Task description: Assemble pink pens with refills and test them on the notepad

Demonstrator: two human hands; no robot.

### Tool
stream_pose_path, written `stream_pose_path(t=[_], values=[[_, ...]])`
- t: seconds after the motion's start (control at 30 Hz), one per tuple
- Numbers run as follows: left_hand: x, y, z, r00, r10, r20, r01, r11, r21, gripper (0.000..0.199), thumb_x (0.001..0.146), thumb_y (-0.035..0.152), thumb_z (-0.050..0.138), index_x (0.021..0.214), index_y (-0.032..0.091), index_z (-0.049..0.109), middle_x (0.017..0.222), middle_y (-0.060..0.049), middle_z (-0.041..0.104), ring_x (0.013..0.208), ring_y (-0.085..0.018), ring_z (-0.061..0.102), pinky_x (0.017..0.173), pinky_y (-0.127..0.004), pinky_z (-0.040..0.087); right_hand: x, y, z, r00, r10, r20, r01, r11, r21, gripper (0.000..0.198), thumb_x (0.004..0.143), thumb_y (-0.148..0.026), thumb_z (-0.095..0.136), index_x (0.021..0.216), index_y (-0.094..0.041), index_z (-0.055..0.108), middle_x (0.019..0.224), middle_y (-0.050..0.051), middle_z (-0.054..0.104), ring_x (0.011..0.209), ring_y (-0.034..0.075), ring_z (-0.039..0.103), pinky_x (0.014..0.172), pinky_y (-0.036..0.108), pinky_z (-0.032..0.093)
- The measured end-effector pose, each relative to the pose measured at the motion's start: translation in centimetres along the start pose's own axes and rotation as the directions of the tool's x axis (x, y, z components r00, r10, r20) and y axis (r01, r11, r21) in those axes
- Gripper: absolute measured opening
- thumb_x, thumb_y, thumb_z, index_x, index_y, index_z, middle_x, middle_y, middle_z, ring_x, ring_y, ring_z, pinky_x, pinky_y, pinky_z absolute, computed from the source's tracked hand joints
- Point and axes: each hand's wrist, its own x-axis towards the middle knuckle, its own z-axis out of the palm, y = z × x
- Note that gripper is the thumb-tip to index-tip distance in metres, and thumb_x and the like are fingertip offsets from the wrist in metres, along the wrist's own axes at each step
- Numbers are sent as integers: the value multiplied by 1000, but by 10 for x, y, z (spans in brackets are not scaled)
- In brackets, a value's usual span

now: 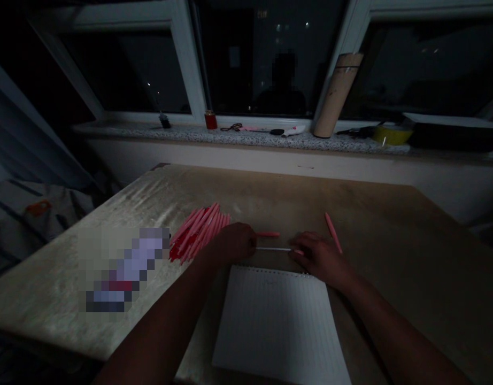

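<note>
A thin white rod, which looks like a pen refill [274, 248], stretches level between my two hands just beyond the notebook. My left hand [239, 239] is closed at its left end, though the fingertips are hidden in shadow. At the other end, the fingers of my right hand [318, 255] close on a small pink pen piece [298, 252]. Behind the refill lies a pink pen part [268, 234], its left end covered by my left hand. Another pink pen [333, 233] lies slanted beyond my right hand. Left of my left hand is a pile of pink pens [202, 227] with red patches among them.
A lined spiral notebook [280, 326] lies open below my hands. A blurred-out object [130, 272] rests on the table [375, 214] to the left. On the windowsill [182, 135] stand a red jar [210, 120], a tan cylinder [338, 96] and yellow tape [392, 135].
</note>
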Motion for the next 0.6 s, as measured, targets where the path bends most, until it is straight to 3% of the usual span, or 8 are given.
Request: stream_pose_path(t=[0.27,0.4,0.6], values=[[-1,2,-3,998,-57,-8,57,997,45,21,73,21,49,77,17,69,80,-7,66,74,-18,61,67,-27,44,-3,6,-9,998,59,25,-56,994,-98,21,74,-16,52,89,-22,65,87,5,67,86,21,60,82,38,43],[1,6,0,1000,-1,-3,1,998,56,21,74,22,48,79,18,69,80,-7,66,75,-19,61,68,-29,44,-3,5,-8,998,62,-9,-62,992,-111,22,75,-15,49,91,-23,62,88,3,66,86,20,62,92,43,37],[2,17,5,998,49,-36,-48,998,38,21,76,24,48,83,19,67,86,-6,66,81,-19,60,72,-29,44,-2,-4,-8,995,99,-10,-100,991,-91,19,79,-17,47,94,-22,56,83,2,66,76,18,64,85,39,43]])
